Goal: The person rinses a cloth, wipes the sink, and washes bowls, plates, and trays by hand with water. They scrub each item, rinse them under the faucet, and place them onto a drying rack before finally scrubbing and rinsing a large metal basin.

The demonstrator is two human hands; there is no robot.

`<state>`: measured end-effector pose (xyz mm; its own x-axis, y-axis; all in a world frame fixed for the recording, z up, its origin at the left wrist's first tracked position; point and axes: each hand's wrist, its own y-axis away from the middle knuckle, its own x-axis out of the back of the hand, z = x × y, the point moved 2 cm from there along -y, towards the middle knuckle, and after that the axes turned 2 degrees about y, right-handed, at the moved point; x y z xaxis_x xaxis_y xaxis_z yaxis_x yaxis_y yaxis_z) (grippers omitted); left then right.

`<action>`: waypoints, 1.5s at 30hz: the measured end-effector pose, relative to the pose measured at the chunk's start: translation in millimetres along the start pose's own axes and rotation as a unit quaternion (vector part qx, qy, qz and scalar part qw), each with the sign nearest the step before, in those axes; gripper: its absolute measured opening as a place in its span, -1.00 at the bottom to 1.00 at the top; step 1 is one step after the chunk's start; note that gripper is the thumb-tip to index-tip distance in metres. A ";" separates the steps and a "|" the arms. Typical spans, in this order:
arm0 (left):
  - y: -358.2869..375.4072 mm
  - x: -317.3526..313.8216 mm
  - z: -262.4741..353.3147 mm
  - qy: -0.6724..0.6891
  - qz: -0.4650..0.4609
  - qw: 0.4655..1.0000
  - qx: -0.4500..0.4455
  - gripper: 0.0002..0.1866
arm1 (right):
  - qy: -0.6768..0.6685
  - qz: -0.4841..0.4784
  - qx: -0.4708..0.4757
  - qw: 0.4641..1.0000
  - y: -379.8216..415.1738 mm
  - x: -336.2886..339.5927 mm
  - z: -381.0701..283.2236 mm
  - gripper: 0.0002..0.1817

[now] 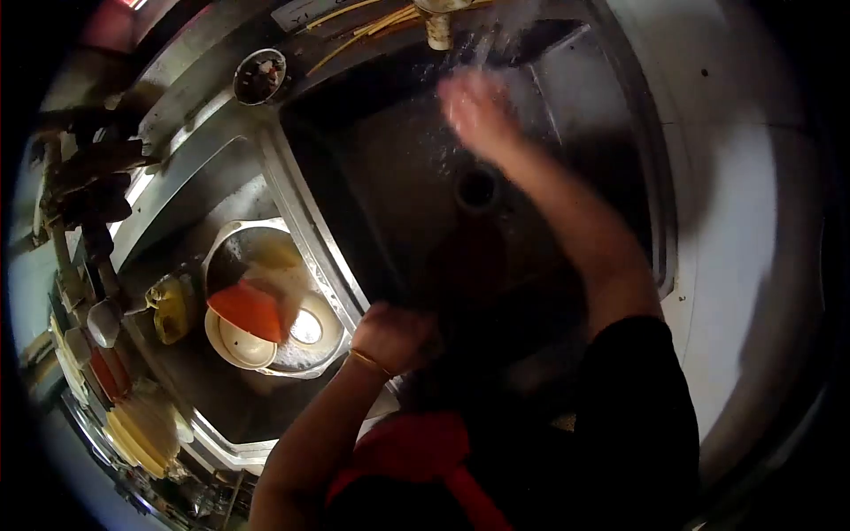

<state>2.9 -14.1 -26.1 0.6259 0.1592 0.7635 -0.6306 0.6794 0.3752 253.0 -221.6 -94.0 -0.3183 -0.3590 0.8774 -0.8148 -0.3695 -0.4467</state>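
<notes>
My right hand is stretched over the far part of the dark sink basin, in spraying water beside the tap. Its fingers are smeared by motion, and I see no object in it. Close to my body, my left hand is curled closed at the metal divider between two basins. Shadow hides what its fingers hold, if anything. A round drain lies below my right forearm.
In the left basin, a large metal bowl holds soapy water, an orange-red piece and a pale bowl. A yellow item lies beside it. A small strainer cup and several sticks sit along the back ledge.
</notes>
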 end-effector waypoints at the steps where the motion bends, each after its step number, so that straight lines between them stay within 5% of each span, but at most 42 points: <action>1: 1.5 -1.7 -1.0 0.004 0.035 0.999 -0.005 -0.72 | -0.035 -0.156 0.040 0.986 47.5 -14.4 -10.9 -0.78; 2: 1.7 -2.2 -1.3 0.000 0.040 0.999 -0.005 -0.72 | -0.077 -0.311 0.065 0.945 96.7 -28.0 -21.8 -0.75; 3: 2.1 -2.9 -2.2 -0.005 0.046 0.999 -0.004 -0.72 | -0.010 -0.191 0.219 0.957 168.3 -58.3 -19.7 -0.70; 5: 3.9 -7.1 -3.0 -0.005 0.059 0.998 -0.008 -0.72 | -0.032 -0.274 0.259 0.926 231.1 -63.5 -36.9 -0.72; 8: 3.2 -10.5 -4.8 -0.007 0.078 0.997 -0.025 -0.72 | -0.160 -0.419 0.155 0.880 228.3 -54.3 -46.0 -0.74; 11: 0.3 -8.5 -3.1 -0.021 0.067 0.997 -0.028 -0.72 | -0.421 -0.528 -0.130 0.726 182.6 -34.6 -30.6 -0.76; 13: 1.0 -8.8 -3.3 -0.021 0.049 0.999 -0.010 -0.71 | -0.537 -0.395 -0.281 0.690 147.8 -24.0 -4.7 -0.77; 15: -1.5 -13.3 -4.1 0.001 0.016 1.000 -0.002 -0.69 | -0.472 -0.148 -0.237 0.836 124.0 -34.2 36.6 -0.76; 17: -6.2 -10.8 -4.9 0.004 -0.021 1.000 0.010 -0.68 | -0.461 -0.025 -0.352 0.814 103.8 -42.6 81.9 -0.73; 19: -6.9 -7.6 -3.2 -0.003 -0.071 0.997 0.030 -0.66 | -0.482 -0.010 -0.432 0.762 60.4 -6.8 78.6 -0.71; 21: -5.0 -4.9 -2.7 0.007 -0.033 0.999 0.022 -0.65 | -0.467 -0.037 -0.478 0.743 34.7 0.8 88.4 -0.68; 24: 0.0 -6.7 -1.3 -0.004 0.019 1.000 0.000 -0.62 | -0.570 -0.072 -0.525 0.628 -2.9 26.5 71.3 -0.67; 27: -0.2 -4.3 -2.1 -0.006 -0.023 1.000 0.014 -0.57 | -0.682 -0.137 -0.462 0.550 3.4 -4.3 78.1 -0.76; 30: -3.3 7.3 2.3 0.000 -0.094 0.995 0.034 -0.57 | -0.474 -0.156 -0.472 0.727 19.1 -33.2 80.5 -0.73; 33: -5.9 10.9 1.2 0.027 -0.109 0.993 0.034 -0.56 | -0.173 -0.195 -0.452 0.853 42.1 -83.2 84.1 -0.49; 35: -5.1 10.2 1.0 0.033 -0.098 0.994 0.028 -0.57 | -0.038 -0.107 -0.344 0.932 86.9 -160.5 83.8 -0.23; 38: -4.1 10.0 0.3 0.014 -0.089 0.996 0.021 -0.58 | -0.088 -0.358 -0.361 0.856 55.1 -102.7 18.7 -0.09; 41: -3.0 11.8 3.0 0.003 -0.097 0.995 0.006 -0.59 | -0.057 -0.327 -0.422 0.844 68.3 -133.7 29.6 -0.20; 43: 2.1 7.0 0.1 -0.006 -0.067 0.998 -0.010 -0.61 | -0.035 -0.198 -0.464 0.863 67.3 -147.5 42.0 -0.35; 45: 4.8 -6.1 -4.0 -0.021 0.023 0.999 -0.039 -0.62 | -0.342 -0.162 -0.545 0.748 73.1 -154.0 69.4 -0.37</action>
<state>-2.1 -9.0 -31.1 0.5754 0.1630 0.8014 -0.6201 0.7258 0.2977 276.2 -252.8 -274.0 0.0015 -0.8940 0.4481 -0.8256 0.2518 0.5050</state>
